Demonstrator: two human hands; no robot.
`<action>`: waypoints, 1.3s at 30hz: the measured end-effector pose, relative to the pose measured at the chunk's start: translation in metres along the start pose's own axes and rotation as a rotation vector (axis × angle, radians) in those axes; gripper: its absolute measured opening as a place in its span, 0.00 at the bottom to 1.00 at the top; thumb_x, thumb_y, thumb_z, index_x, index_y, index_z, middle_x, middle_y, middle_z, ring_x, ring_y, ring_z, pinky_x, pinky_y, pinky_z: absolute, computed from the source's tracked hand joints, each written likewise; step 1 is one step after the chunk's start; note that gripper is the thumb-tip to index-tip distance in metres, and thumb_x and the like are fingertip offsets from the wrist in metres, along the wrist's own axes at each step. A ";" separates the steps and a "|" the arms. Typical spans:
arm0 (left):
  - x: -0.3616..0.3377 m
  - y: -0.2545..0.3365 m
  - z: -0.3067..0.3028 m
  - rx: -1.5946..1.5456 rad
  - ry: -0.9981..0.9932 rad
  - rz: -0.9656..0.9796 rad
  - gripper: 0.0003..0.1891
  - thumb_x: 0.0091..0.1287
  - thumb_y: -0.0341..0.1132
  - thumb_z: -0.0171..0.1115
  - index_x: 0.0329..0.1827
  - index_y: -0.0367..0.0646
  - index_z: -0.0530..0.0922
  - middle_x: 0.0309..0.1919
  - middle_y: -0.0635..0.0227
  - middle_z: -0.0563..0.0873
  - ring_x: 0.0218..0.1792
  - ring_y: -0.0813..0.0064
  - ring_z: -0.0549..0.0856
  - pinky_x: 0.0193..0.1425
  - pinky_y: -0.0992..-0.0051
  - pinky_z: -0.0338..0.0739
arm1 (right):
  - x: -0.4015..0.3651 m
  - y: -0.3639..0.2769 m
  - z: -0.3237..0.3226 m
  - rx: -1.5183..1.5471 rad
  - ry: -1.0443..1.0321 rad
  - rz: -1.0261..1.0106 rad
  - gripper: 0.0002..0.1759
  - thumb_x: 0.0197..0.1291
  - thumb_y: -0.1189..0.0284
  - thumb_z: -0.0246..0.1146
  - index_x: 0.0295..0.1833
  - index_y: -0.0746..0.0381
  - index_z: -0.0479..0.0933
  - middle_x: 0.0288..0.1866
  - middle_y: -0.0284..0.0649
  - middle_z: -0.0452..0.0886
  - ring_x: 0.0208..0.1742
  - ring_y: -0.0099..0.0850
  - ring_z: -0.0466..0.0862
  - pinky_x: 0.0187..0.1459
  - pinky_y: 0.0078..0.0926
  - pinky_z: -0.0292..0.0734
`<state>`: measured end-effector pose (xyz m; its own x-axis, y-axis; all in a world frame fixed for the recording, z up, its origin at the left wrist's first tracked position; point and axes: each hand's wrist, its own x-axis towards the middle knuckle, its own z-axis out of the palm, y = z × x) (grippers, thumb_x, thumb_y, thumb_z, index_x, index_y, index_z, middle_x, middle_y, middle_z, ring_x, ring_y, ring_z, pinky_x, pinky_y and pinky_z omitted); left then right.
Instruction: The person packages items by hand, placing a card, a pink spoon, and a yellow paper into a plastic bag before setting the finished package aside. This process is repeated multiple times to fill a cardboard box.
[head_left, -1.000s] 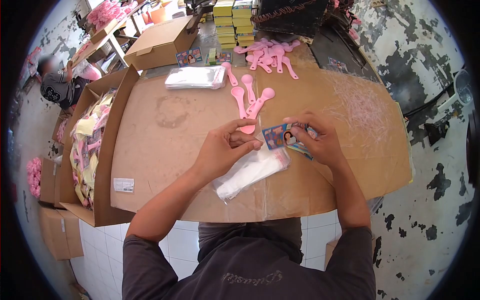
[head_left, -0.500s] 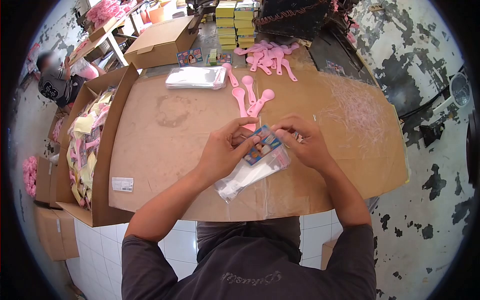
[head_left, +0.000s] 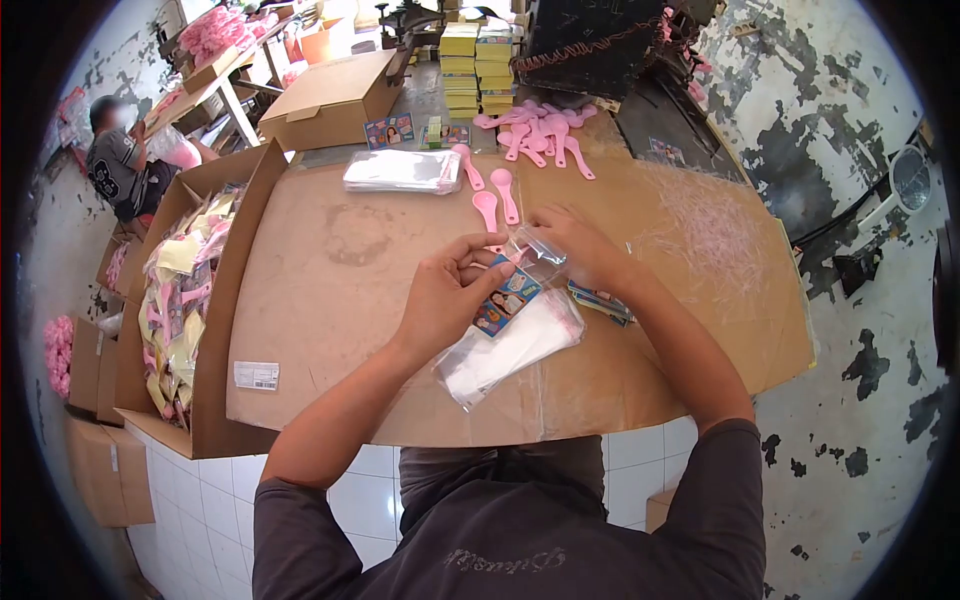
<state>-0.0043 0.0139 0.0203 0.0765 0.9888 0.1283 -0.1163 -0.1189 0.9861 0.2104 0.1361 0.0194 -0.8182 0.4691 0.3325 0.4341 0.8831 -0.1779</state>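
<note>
My left hand (head_left: 450, 290) pinches a small clear plastic bag (head_left: 541, 256) together with a blue printed card (head_left: 508, 300). The bag's loose end sticks out towards my right hand (head_left: 575, 245), whose fingers are bent down over the spot just beyond it. What lies beneath those fingers is hidden. Two pink spoons (head_left: 503, 190) lie just left of that hand. Under the card rests a stack of clear bags (head_left: 515, 348) on the cardboard tabletop (head_left: 330, 310). Several printed cards (head_left: 602, 303) sit partly covered by my right forearm.
At the back are a pile of pink spoons (head_left: 540, 128), a packet of clear bags (head_left: 400, 172) and stacked yellow cards (head_left: 460, 70). A carton (head_left: 225, 330) of filled packets stands left. Plastic shreds (head_left: 705, 215) lie right. Another person (head_left: 125, 165) sits far left.
My right hand has moved away from the card, forward over the nearest spoons, and covers one of them. The bag's end now shows beyond the card. My view has shifted slightly.
</note>
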 end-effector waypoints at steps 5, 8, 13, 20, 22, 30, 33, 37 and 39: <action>-0.001 0.001 0.002 0.012 -0.004 -0.041 0.18 0.75 0.28 0.67 0.66 0.32 0.79 0.43 0.65 0.91 0.40 0.85 0.89 0.40 0.84 0.84 | -0.021 -0.020 -0.049 -0.041 0.273 -0.009 0.19 0.51 0.79 0.73 0.51 0.54 0.89 0.47 0.36 0.84 0.54 0.40 0.81 0.62 0.41 0.74; -0.002 -0.002 0.004 0.001 -0.044 -0.061 0.18 0.75 0.28 0.68 0.65 0.32 0.80 0.43 0.64 0.91 0.38 0.86 0.89 0.38 0.85 0.83 | -0.030 -0.027 -0.048 -0.149 0.447 -0.111 0.20 0.51 0.79 0.73 0.52 0.53 0.90 0.46 0.34 0.83 0.53 0.39 0.80 0.59 0.40 0.77; -0.003 -0.005 0.006 -0.029 -0.082 -0.092 0.16 0.76 0.29 0.68 0.63 0.32 0.82 0.45 0.64 0.92 0.37 0.88 0.88 0.34 0.86 0.80 | -0.036 -0.031 -0.034 -0.054 0.514 -0.124 0.21 0.49 0.80 0.74 0.51 0.56 0.91 0.45 0.35 0.84 0.54 0.40 0.82 0.55 0.38 0.81; -0.002 -0.010 0.006 0.007 -0.124 -0.164 0.15 0.77 0.30 0.67 0.62 0.33 0.83 0.44 0.67 0.92 0.39 0.88 0.87 0.39 0.85 0.81 | -0.042 -0.037 -0.028 -0.071 0.447 -0.169 0.21 0.49 0.83 0.71 0.52 0.60 0.89 0.51 0.38 0.85 0.60 0.42 0.83 0.61 0.40 0.81; -0.003 -0.007 0.007 0.033 -0.160 -0.197 0.15 0.77 0.31 0.66 0.62 0.32 0.83 0.44 0.67 0.92 0.40 0.86 0.87 0.43 0.83 0.83 | -0.039 -0.044 -0.021 -0.026 0.435 -0.173 0.25 0.49 0.85 0.69 0.56 0.61 0.87 0.55 0.40 0.84 0.64 0.43 0.82 0.63 0.42 0.80; -0.005 -0.002 0.005 -0.173 -0.210 -0.232 0.15 0.78 0.34 0.66 0.60 0.32 0.84 0.46 0.67 0.91 0.41 0.85 0.88 0.43 0.80 0.84 | -0.039 -0.055 -0.006 0.683 0.458 -0.007 0.34 0.56 0.96 0.58 0.68 0.62 0.78 0.73 0.48 0.76 0.73 0.46 0.78 0.71 0.43 0.75; -0.004 0.007 0.003 -0.205 -0.244 -0.306 0.16 0.78 0.35 0.66 0.61 0.32 0.83 0.46 0.67 0.91 0.41 0.84 0.88 0.42 0.81 0.84 | -0.034 -0.053 -0.041 0.525 0.360 -0.015 0.28 0.59 0.94 0.60 0.64 0.62 0.80 0.70 0.46 0.79 0.71 0.41 0.79 0.70 0.39 0.76; -0.004 -0.001 -0.001 -0.217 -0.350 -0.269 0.18 0.79 0.37 0.65 0.63 0.33 0.82 0.47 0.64 0.91 0.41 0.82 0.89 0.43 0.80 0.84 | -0.033 -0.051 -0.049 0.764 0.164 -0.088 0.17 0.58 0.87 0.70 0.52 0.62 0.86 0.57 0.43 0.87 0.60 0.37 0.86 0.61 0.34 0.80; -0.006 -0.003 0.002 -0.214 -0.371 -0.222 0.18 0.80 0.38 0.63 0.65 0.36 0.80 0.47 0.62 0.91 0.41 0.79 0.90 0.42 0.78 0.85 | -0.030 -0.059 -0.060 0.777 0.102 -0.044 0.10 0.57 0.83 0.74 0.45 0.63 0.88 0.49 0.41 0.89 0.53 0.35 0.88 0.56 0.32 0.82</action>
<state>-0.0023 0.0086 0.0165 0.4663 0.8845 -0.0157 -0.2555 0.1517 0.9548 0.2321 0.0698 0.0755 -0.7736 0.4645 0.4310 -0.0174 0.6644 -0.7471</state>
